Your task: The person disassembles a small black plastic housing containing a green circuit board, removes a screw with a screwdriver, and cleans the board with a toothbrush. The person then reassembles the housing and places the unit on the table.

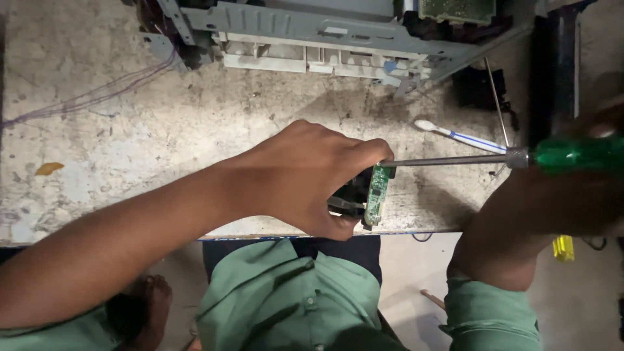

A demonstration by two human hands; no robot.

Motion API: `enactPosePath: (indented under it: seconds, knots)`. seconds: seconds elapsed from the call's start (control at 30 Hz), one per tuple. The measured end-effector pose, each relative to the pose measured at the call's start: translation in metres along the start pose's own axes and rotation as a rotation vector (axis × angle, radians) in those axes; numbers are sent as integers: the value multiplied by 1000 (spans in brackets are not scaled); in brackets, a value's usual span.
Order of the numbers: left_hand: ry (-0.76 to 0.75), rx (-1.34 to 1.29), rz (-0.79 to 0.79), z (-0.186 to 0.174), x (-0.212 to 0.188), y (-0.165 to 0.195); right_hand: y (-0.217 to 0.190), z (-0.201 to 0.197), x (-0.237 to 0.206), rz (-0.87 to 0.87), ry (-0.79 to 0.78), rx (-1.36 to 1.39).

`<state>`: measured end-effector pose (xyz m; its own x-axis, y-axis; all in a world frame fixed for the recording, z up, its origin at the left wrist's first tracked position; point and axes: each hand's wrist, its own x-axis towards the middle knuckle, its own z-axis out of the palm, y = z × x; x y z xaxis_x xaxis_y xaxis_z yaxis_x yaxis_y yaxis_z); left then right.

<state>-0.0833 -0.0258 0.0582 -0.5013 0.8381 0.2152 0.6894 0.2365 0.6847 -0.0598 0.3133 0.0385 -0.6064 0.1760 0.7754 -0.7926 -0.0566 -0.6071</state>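
The left hand [305,179] clamps a small green circuit board [377,195] on edge at the counter [162,130] rim, long axis running near-to-far. The right hand [601,130] grips a green-handled screwdriver [494,158] lying level, tip pointing left, touching the board's far end.

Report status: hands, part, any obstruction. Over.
Left hand grips small black part with green circuit board. Right hand holds green-handled screwdriver, tip at board's top. Toothbrush behind the shaft, not blocking.
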Motion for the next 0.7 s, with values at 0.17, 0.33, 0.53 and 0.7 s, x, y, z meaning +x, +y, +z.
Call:
enactPosePath:
  seconds: [0.17, 0.33, 0.53, 0.7]
  knots:
    - [-18, -4, -5, 4, 3, -7, 6, -2, 2, 14, -15, 37]
    - [-40, 20, -7, 4, 5, -10, 10, -8, 1, 25, -19, 60]
    - [-87, 41, -35, 4, 7, -9, 9, -9, 3, 35, -22, 81]
    - [-34, 34, 4, 5, 6, -9, 9, -11, 5, 39, -22, 99]
